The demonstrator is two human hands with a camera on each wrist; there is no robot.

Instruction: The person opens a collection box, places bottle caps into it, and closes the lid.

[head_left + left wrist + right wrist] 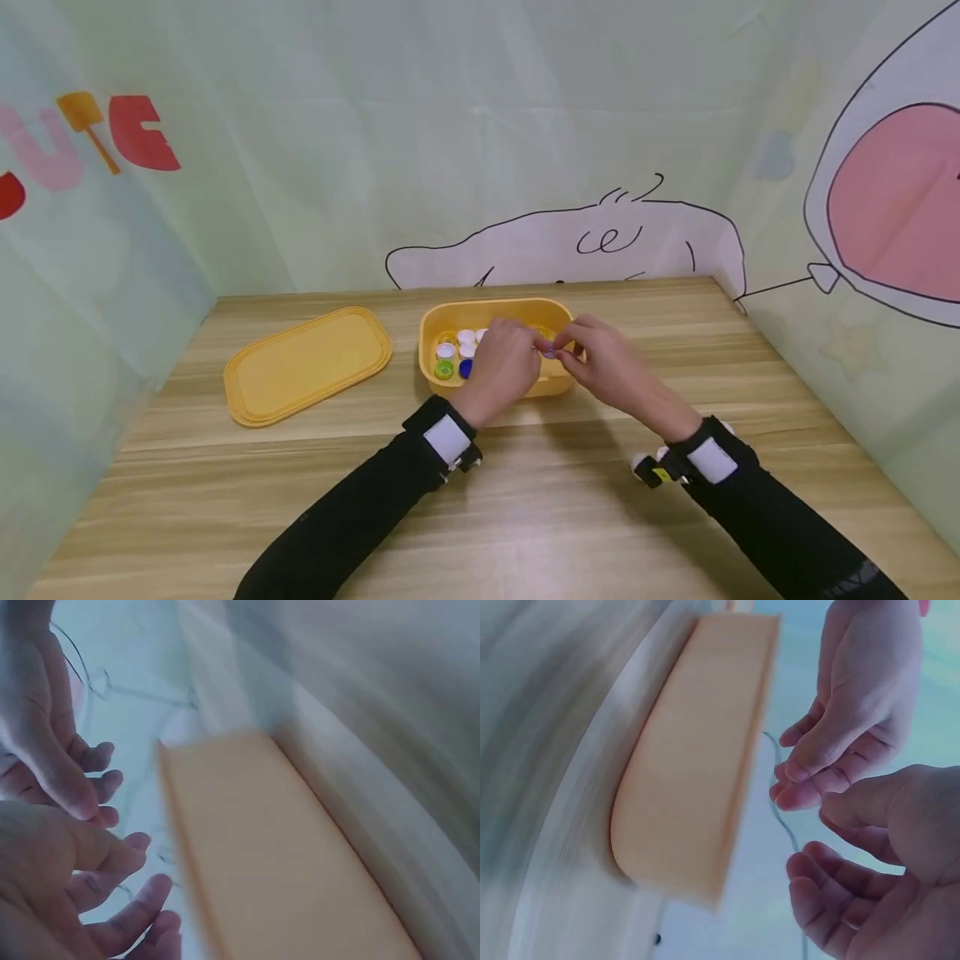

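Tub (553, 385) (smooth, rounded), discs (446, 352), grained tabletop (525, 508)

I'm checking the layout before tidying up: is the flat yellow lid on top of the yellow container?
No, the lid lies on the wooden table, left of the container.

On the cartoon-printed backdrop (315, 158), at left, we read a pink U (60, 175) and a red E (137, 137), an orange shovel shape (79, 109) between them; we cannot read the cut-off red shape (9, 196) beside the U.
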